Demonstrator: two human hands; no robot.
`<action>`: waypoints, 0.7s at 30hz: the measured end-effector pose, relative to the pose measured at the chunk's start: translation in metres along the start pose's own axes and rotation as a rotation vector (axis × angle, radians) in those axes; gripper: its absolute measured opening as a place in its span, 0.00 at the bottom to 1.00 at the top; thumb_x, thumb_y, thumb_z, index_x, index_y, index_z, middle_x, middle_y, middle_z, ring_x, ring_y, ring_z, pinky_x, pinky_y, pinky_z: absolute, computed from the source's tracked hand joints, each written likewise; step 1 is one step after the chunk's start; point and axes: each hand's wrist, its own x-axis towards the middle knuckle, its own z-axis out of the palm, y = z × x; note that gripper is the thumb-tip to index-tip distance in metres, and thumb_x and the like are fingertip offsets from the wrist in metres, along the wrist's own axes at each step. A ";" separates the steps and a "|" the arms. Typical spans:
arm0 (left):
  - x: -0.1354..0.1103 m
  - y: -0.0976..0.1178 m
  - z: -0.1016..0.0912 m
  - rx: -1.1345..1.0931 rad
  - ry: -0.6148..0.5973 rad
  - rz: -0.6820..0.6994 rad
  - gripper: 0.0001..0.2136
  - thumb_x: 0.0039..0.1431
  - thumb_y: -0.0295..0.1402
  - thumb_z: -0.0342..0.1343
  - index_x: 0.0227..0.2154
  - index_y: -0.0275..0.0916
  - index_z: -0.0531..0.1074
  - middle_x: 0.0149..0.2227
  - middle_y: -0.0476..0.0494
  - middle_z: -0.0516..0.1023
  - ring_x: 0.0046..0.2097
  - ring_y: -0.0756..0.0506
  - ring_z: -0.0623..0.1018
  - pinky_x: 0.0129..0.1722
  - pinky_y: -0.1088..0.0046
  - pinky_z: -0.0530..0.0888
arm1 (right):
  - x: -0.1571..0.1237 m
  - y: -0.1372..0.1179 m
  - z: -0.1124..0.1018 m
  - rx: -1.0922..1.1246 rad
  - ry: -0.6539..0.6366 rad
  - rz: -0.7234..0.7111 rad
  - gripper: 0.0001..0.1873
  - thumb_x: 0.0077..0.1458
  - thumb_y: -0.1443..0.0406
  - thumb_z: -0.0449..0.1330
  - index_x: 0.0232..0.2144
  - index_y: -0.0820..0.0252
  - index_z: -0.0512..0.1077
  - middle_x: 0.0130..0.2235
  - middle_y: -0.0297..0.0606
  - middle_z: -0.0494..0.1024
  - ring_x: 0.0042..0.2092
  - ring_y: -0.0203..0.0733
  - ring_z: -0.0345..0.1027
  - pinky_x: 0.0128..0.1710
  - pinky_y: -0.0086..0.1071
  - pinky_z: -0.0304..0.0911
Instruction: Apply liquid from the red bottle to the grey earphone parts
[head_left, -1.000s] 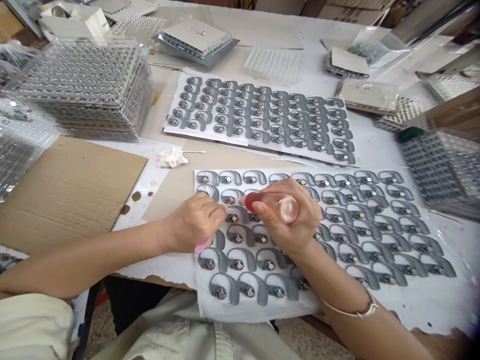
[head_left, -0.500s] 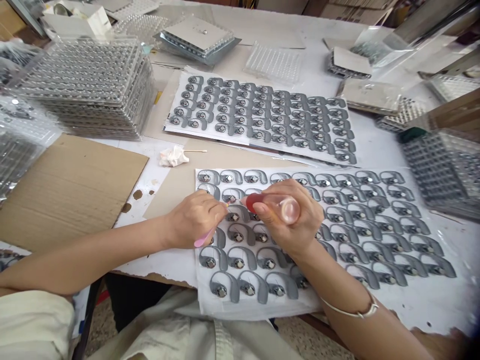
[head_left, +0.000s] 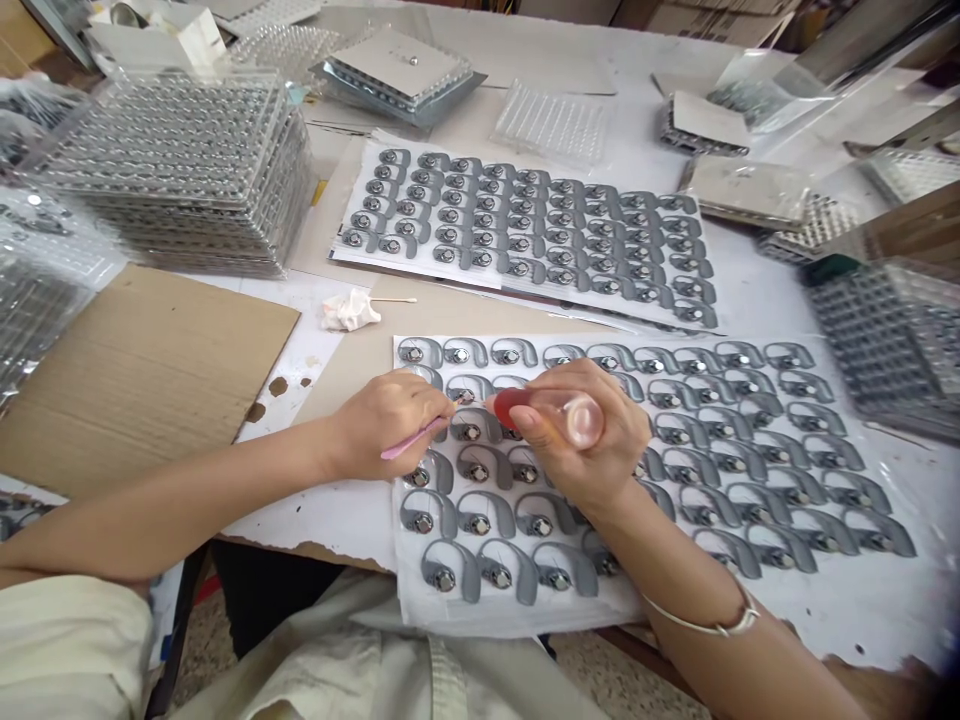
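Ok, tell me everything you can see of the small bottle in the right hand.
The small bottle is clear plastic by its look, with a round see-through base and a red end. It lies almost level, red end pointing left, base to the right. The right hand wraps it, fingers across its body, above the near sheet of grey parts. Contents cannot be told.

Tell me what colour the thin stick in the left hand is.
Pink. The thin stick pinched in the left hand shows best in the head view.
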 end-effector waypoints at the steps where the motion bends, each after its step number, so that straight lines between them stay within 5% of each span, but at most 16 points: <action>1: 0.001 -0.002 -0.001 -0.027 -0.005 -0.015 0.05 0.61 0.25 0.48 0.34 0.36 0.70 0.28 0.45 0.78 0.29 0.47 0.77 0.34 0.70 0.74 | 0.000 0.000 0.000 -0.005 -0.001 0.003 0.08 0.51 0.64 0.66 0.32 0.55 0.70 0.28 0.35 0.75 0.29 0.40 0.69 0.27 0.36 0.65; 21: 0.004 -0.013 -0.008 -0.304 -0.015 -0.258 0.04 0.59 0.28 0.56 0.31 0.34 0.75 0.28 0.45 0.78 0.27 0.51 0.75 0.27 0.77 0.70 | -0.002 0.002 0.003 0.049 0.006 -0.004 0.08 0.51 0.63 0.66 0.34 0.55 0.71 0.28 0.35 0.75 0.29 0.40 0.68 0.28 0.36 0.64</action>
